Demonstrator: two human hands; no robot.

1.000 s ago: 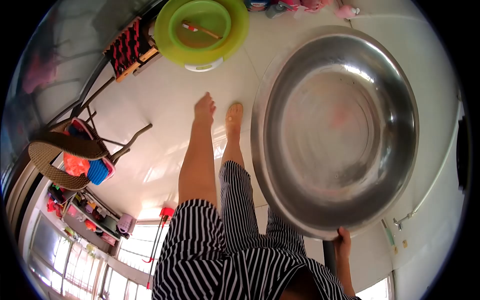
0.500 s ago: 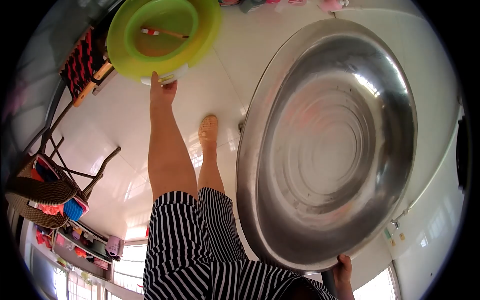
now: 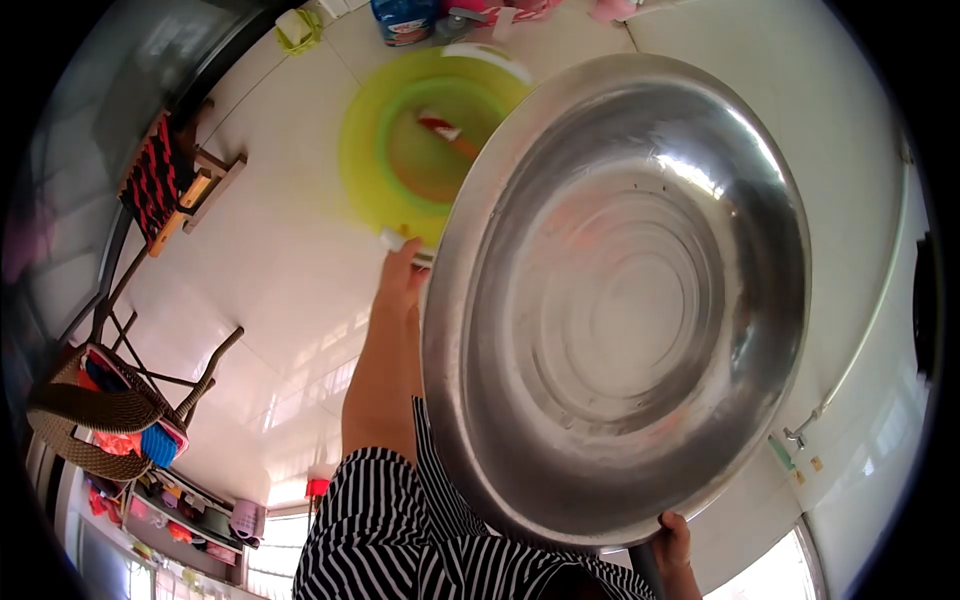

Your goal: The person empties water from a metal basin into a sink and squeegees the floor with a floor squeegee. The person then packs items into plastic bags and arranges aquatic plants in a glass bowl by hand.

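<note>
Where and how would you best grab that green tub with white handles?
Probably by the near white handle, from the person's side, where the left hand is. It sits at the rim of the tub, facing the person; the far handle lies opposite, so gripping both might be steadier.

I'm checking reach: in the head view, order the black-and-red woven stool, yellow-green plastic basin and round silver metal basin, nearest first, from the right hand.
1. Silver basin: rim in the right hand.
2. Yellow-green basin: forward, to the left.
3. Woven stool: farther left.
</note>
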